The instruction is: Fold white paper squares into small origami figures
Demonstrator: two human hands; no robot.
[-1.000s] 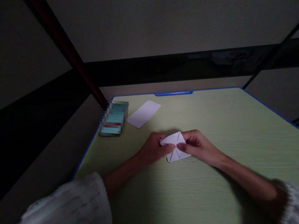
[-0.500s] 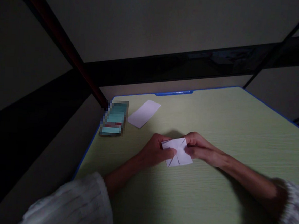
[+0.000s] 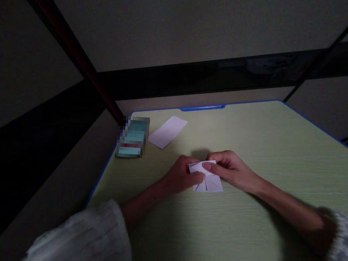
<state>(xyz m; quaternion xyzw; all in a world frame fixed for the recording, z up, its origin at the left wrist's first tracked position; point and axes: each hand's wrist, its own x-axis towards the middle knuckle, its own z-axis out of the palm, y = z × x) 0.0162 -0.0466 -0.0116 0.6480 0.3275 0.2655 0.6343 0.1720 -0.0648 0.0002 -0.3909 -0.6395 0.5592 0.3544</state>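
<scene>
A small folded square of white paper (image 3: 213,184), creased with flaps meeting near its middle, is held between both hands above the table. My left hand (image 3: 182,177) pinches its left side, thumb lying across the top face and fingers behind. From the right, my right hand (image 3: 233,170) grips the paper's far edge, its thumb pressed on the upper flap and the index finger curled behind that edge. The other fingers of each hand are partly hidden.
A flat white paper strip (image 3: 168,132) lies toward the back left. Beside it, at the table's left edge, is a pixelated phone-like object (image 3: 133,137). The pale wood-grain table (image 3: 265,137) has a blue rim, with a panelled wall behind it.
My right hand has shifted left and slightly away from me along the paper. Its thumb has moved from the right edge onto the upper flap. The left hand keeps its hold.
</scene>
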